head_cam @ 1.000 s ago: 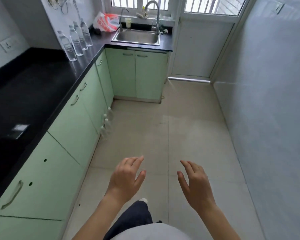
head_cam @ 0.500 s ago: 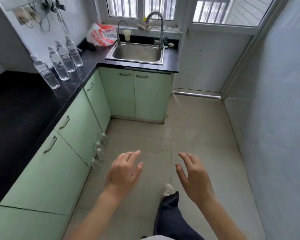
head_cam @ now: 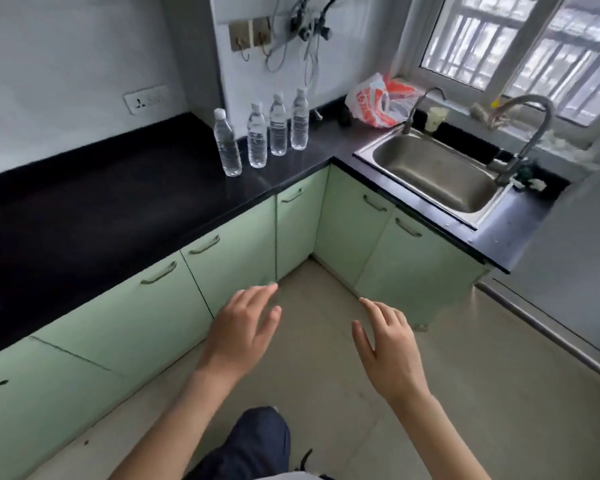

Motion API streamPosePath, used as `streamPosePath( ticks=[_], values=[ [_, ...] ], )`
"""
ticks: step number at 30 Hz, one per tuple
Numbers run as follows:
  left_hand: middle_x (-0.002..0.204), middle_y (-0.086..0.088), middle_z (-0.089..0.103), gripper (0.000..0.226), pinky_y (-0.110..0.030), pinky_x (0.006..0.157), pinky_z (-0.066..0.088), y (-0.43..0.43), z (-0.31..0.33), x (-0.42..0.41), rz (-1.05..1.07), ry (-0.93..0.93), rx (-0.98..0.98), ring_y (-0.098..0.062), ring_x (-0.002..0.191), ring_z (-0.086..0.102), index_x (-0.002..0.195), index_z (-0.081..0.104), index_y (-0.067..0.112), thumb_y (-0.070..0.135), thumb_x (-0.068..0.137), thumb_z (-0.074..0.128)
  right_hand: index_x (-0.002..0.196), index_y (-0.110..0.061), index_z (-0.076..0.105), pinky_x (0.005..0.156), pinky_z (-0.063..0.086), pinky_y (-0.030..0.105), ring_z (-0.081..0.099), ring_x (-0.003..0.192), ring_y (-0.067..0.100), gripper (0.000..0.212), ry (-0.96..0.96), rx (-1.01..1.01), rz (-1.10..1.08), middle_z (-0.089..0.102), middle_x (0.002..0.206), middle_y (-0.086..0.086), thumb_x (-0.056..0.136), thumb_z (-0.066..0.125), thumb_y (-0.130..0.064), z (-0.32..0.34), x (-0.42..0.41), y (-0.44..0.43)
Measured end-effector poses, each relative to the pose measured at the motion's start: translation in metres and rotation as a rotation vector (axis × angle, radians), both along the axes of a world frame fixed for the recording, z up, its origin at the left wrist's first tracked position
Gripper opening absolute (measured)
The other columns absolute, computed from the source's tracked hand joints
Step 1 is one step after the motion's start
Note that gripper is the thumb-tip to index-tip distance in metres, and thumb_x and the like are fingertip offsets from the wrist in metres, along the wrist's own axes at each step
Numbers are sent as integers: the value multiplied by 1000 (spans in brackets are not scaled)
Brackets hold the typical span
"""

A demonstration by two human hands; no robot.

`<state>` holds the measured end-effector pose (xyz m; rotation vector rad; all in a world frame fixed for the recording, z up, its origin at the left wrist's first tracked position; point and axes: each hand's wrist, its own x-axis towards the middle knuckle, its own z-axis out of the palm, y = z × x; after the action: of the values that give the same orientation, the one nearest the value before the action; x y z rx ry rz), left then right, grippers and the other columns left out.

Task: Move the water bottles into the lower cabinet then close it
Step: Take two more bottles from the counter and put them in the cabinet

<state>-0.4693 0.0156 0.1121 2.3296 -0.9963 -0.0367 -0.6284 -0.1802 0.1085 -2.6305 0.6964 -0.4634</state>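
Observation:
Several clear water bottles with white caps stand upright in a row on the black countertop (head_cam: 125, 188) near the corner; the nearest bottle (head_cam: 226, 143) is a little apart from the bottle (head_cam: 257, 136) beside it. Below them the pale green lower cabinet doors (head_cam: 236, 258) are all closed. My left hand (head_cam: 243, 327) hovers with its fingers spread in front of those doors, holding nothing. My right hand (head_cam: 388, 344) is beside it over the floor, also spread and holding nothing.
A steel sink (head_cam: 433, 171) with a tall faucet (head_cam: 523, 133) sits in the counter at the right, under a barred window. An orange and white plastic bag (head_cam: 378, 102) lies behind it. Cables and hooks hang on the wall. My knee (head_cam: 257, 441) shows below.
The view has moved forward and turned left toward the counter corner. The bottles and cabinets are much closer. The bottles seen on the floor earlier are out of sight. Both hands stay empty.

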Motion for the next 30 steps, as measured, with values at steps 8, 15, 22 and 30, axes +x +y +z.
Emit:
streamPosePath(
  ticks=[8, 15, 22, 30],
  values=[
    [130, 3, 62, 63, -21, 99, 37, -37, -49, 82, 227, 133, 24, -14, 120, 55, 134, 58, 15, 52, 94, 27, 128, -9, 60, 91, 49, 34, 58, 109, 25, 50, 74, 26, 218, 66, 117, 2, 95, 41, -41, -39, 132, -66],
    [130, 2, 62, 62, -29, 102, 40, -83, -31, 199, 322, 93, 1, -18, 122, 53, 134, 59, 15, 52, 94, 28, 130, -9, 59, 93, 50, 38, 58, 113, 28, 46, 65, -12, 311, 65, 122, 3, 96, 45, -36, -19, 263, -122],
    [128, -1, 63, 58, -33, 99, 43, -124, -6, 303, 439, 21, -57, -20, 118, 54, 134, 57, 12, 47, 96, 31, 136, -12, 55, 98, 45, 37, 53, 118, 26, 42, 8, 5, 406, 63, 123, 4, 98, 56, -30, 2, 395, -166],
    [127, -3, 63, 63, -33, 97, 44, -176, -56, 370, 639, 163, 8, -23, 116, 56, 136, 55, 11, 51, 95, 28, 134, -10, 55, 93, 49, 39, 56, 113, 31, 47, 108, 42, 614, 64, 122, 7, 97, 48, -37, -37, 530, -223]
  ],
)
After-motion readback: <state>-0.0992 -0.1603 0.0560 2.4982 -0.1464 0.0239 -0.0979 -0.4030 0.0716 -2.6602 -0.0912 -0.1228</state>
